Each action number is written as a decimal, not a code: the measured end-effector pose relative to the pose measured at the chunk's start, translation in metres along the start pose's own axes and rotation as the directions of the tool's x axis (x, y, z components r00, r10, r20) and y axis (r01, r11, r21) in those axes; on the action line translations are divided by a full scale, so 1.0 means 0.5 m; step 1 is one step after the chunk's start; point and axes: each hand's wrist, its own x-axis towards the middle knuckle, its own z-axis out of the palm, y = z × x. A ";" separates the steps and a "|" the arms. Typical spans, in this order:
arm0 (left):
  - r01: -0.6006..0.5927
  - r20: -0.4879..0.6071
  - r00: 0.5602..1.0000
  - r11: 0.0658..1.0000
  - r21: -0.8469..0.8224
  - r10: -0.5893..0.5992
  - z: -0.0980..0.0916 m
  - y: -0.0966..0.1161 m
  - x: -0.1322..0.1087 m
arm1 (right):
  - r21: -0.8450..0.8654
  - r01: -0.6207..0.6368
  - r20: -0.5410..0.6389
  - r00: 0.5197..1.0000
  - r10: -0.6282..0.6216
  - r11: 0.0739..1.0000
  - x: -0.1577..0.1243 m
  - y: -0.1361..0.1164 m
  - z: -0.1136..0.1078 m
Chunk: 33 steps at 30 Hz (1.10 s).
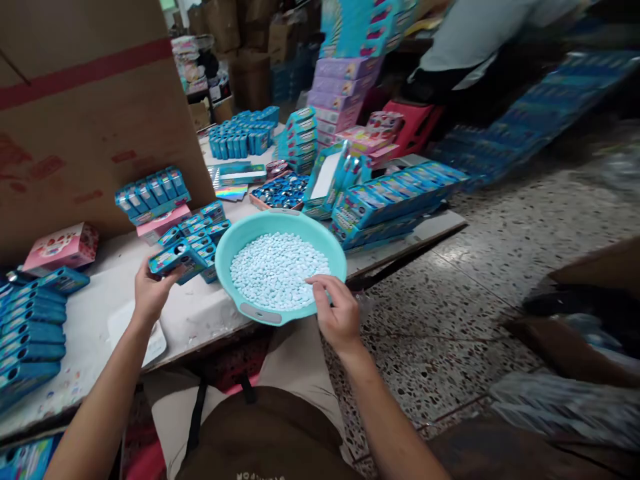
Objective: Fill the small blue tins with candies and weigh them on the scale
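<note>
A turquoise basin (231, 293) stands at the table's front edge, holding a broad layer of small pale blue candies (273, 263). My left hand (153, 288) is closed around a small blue box (169, 261) with a dark round hole in it, raised left of the basin. Over the basin's right side is my right hand (339, 310), its thumb and fingers curled together at the candies; whatever they pinch is too small to make out. Several similar blue boxes (197, 233) stand upright between the held box and the basin.
Stacked blue boxes (35, 333) line the table's left end, near a pink box (63, 248). A large cardboard carton (90, 120) walls the left side. Filled display boxes (395, 200) sit right of the basin. A person in a light top (475, 40) is at the back right.
</note>
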 end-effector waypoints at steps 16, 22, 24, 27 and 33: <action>0.292 -0.388 0.876 0.955 -0.047 -0.287 -0.296 -0.260 -0.132 | -0.129 0.094 0.079 0.993 -0.084 0.987 -0.022 -0.042 0.054; 0.273 -0.298 0.915 0.961 -0.041 -0.272 -0.317 -0.277 -0.153 | -0.166 0.108 0.131 0.988 -0.087 0.980 -0.029 -0.055 0.064; 0.283 -0.345 0.896 0.958 -0.044 -0.280 -0.333 -0.283 -0.170 | -0.179 0.109 0.154 0.985 -0.082 0.978 -0.031 -0.052 0.063; 0.280 -0.420 0.863 0.958 -0.068 -0.282 -0.355 -0.291 -0.208 | -0.214 0.101 0.207 0.977 -0.056 0.972 -0.031 -0.042 0.060; 0.358 -0.634 0.688 0.925 -0.126 -0.352 -0.372 -0.306 -0.305 | -0.272 0.150 0.404 0.914 -0.029 0.950 -0.018 0.005 0.069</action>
